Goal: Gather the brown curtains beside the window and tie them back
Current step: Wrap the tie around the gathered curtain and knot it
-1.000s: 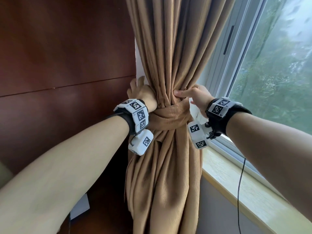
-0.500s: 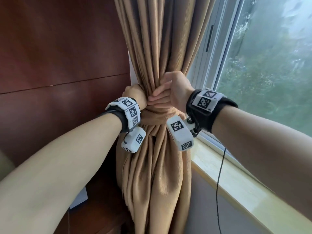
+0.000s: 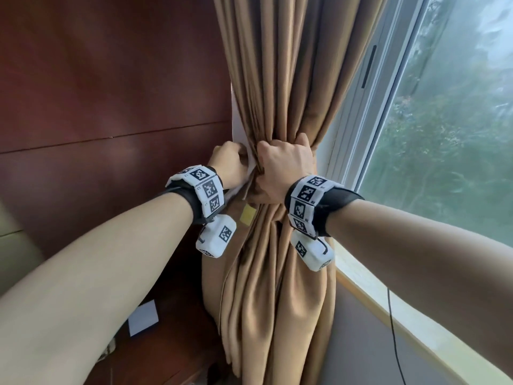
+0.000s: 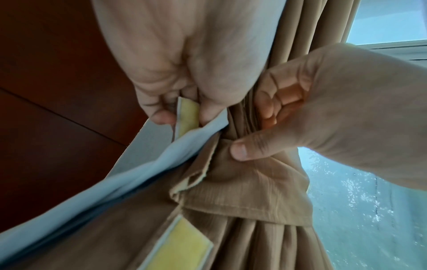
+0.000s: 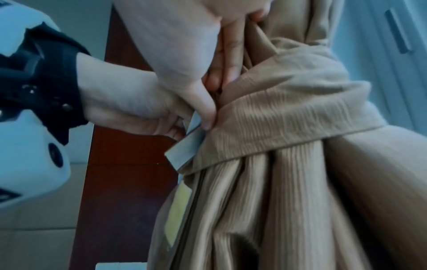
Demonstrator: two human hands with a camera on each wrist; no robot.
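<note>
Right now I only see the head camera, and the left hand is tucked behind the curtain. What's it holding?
Observer: The left hand pinches the end of a pale strip, right at its yellow patch.
Operator: Where's the right thumb?
Observer: The right hand presses its thumb on the brown tie band.
Operator: Does the band hug the curtain?
Observer: Yes, the right wrist camera shows it wrapped across the front of the bunched curtain.
</note>
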